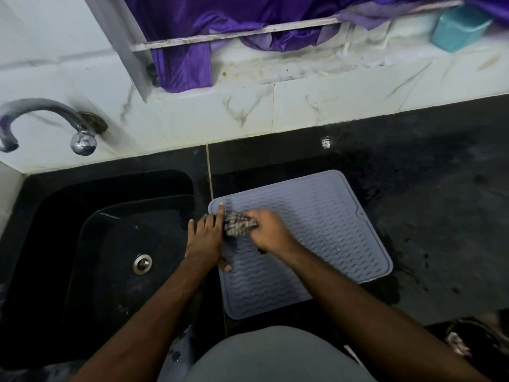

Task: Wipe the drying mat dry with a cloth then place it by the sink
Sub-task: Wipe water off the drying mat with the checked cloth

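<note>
Wiping grey silicone drying mat, lying flat on black worktop just beside sink. Right hand clutching bunched cloth; left hand, fingers straight, pinning mat edge. Working along ridges, pressing firmly. Cloth blurred, possibly patterned; remaining wetness hard to judge.

Bare forearms, no sleeves in view; grey garment over the torso; hands without rings.

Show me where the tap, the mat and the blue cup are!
curved metal tap (41,111), head view, top of its spout.
grey ridged silicone drying mat (316,216), head view, its bare middle.
light blue plastic cup (460,28), head view, its side wall.
</note>
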The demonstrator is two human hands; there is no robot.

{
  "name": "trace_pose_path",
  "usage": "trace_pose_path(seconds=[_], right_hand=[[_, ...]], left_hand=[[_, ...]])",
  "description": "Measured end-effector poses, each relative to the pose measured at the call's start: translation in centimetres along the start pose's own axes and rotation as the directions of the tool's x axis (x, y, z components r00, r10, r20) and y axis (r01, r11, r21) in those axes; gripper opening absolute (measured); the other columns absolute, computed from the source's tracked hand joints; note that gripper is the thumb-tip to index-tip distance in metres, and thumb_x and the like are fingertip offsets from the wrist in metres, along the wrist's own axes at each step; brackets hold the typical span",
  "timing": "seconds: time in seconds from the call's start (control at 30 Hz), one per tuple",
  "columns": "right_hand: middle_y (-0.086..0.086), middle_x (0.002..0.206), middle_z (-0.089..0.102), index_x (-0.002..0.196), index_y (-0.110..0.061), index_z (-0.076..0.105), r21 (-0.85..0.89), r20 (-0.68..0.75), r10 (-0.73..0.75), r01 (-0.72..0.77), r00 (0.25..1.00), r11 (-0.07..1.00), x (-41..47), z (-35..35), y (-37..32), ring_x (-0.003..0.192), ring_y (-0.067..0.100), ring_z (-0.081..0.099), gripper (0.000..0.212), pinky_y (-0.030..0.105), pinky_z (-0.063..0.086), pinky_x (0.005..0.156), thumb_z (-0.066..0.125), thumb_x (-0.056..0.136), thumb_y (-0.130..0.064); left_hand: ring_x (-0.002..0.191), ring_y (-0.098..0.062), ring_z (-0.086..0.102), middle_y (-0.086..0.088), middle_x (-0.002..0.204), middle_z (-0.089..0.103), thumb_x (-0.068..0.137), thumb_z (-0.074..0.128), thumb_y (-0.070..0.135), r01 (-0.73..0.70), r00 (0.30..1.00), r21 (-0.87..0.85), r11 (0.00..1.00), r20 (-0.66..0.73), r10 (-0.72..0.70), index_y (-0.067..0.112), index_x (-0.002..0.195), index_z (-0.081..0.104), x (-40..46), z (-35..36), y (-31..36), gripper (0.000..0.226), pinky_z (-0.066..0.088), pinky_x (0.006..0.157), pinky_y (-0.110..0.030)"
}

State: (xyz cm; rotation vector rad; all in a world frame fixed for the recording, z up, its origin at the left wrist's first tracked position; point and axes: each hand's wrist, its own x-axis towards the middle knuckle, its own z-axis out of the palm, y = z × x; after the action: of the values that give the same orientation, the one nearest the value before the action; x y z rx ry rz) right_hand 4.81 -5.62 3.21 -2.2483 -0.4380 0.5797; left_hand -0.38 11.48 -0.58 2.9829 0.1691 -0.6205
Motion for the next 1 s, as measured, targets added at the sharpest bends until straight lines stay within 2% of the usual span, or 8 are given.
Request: trace_pose_path(seconds=[0.13,0.3,0.37,0.43,0.57,0.67,0.87,1.0], right_hand=[[-0.003,0.106,0.067,0.124,-0.015,0.063,0.360,-0.292,0.242,-0.128,0.925,0.924,0.3,-5.0,2.2,0.100,0.013,0.060,0.032,0.017,0.049,0.077,0.056,0.095,-0.002],[0.006,0.151,0.046,0.147,-0.014,0.045,-0.106,-0.644,0.081,-0.194,0.761,0.975,1.8,-9.7,8.6,0.135,0.023,0.046,0.056,0.038,0.043,0.109,0.059,0.093,-0.007],[0.013,0.161,0.028,0.151,-0.009,0.035,-0.222,-0.558,0.202,-0.379,0.805,0.898,2.8,-9.2,10.9,0.139,0.032,0.041,0.061,0.046,0.044,0.107,0.056,0.094,-0.006],[0.021,0.156,0.033,0.146,-0.001,0.037,-0.362,-0.499,0.279,-0.490,0.820,0.793,3.7,-7.5,11.5,0.130,0.037,0.050,0.053,0.047,0.048,0.102,0.051,0.095,-0.005],[0.017,0.118,0.066,0.117,-0.001,0.061,-0.499,-0.459,0.246,-0.477,0.853,0.723,5.7,-5.6,6.7,0.112,0.029,0.063,0.024,0.038,0.050,0.092,0.045,0.100,-0.005],[0.008,0.088,0.067,0.098,-0.009,0.066,-0.605,-0.337,0.213,-0.384,0.917,0.697,6.7,-3.5,2.5,0.100,0.024,0.067,0.014,0.031,0.051,0.083,0.052,0.098,-0.008],[0.012,0.109,0.071,0.108,-0.009,0.070,-0.352,-0.101,0.059,-0.091,0.993,0.932,6.8,4.6,-3.6,0.105,0.029,0.066,0.021,0.036,0.053,0.089,0.056,0.094,-0.015],[0.007,0.097,0.074,0.104,-0.013,0.072,-0.028,0.027,-0.053,0.053,0.998,0.998,7.1,4.6,-3.4,0.097,0.024,0.068,0.021,0.027,0.049,0.075,0.060,0.087,-0.010]], left_hand=[[0.154,-0.025,0.006,-0.008,0.165,0.011,0.055,0.090,0.056,-0.022,0.999,-0.006,1.000,0.031,0.022,0.014,0.160,-0.008,0.0,0.6,-0.2,0.150,0.006,0.123,-0.058],[0.155,-0.024,0.001,-0.005,0.168,0.002,0.064,0.091,0.044,-0.009,0.997,-0.003,1.000,0.071,0.009,0.013,0.161,-0.003,-0.1,0.6,0.3,0.138,0.007,0.124,-0.055],[0.155,-0.023,0.001,-0.004,0.169,-0.001,0.066,0.090,0.042,-0.002,0.997,-0.019,1.000,0.077,0.004,0.015,0.161,-0.003,-0.3,0.7,0.2,0.136,0.008,0.123,-0.055],[0.155,-0.023,0.002,-0.003,0.169,-0.004,0.067,0.089,0.041,0.001,0.996,-0.032,0.999,0.092,0.002,0.017,0.162,-0.002,-0.6,0.6,0.2,0.134,0.008,0.123,-0.056],[0.155,-0.023,0.001,-0.002,0.169,-0.006,0.069,0.088,0.041,0.003,0.995,-0.017,1.000,0.098,-0.001,0.019,0.162,-0.001,-0.6,0.3,0.2,0.130,0.009,0.122,-0.056],[0.155,-0.024,0.002,-0.001,0.169,-0.006,0.069,0.088,0.039,0.008,0.994,-0.020,1.000,0.111,-0.006,0.020,0.162,-0.002,-0.8,0.0,0.5,0.131,0.008,0.123,-0.057],[0.151,-0.028,0.011,-0.005,0.167,0.010,0.061,0.090,0.048,0.044,0.997,0.053,0.998,0.058,-0.047,0.017,0.160,0.016,-1.0,-0.2,0.6,0.128,0.015,0.121,-0.052],[0.135,-0.027,0.032,-0.011,0.146,0.032,0.061,0.089,0.050,0.202,0.976,0.070,0.977,-0.096,-0.195,0.011,0.149,0.028,-2.7,0.4,1.8,0.114,0.030,0.114,-0.041]])
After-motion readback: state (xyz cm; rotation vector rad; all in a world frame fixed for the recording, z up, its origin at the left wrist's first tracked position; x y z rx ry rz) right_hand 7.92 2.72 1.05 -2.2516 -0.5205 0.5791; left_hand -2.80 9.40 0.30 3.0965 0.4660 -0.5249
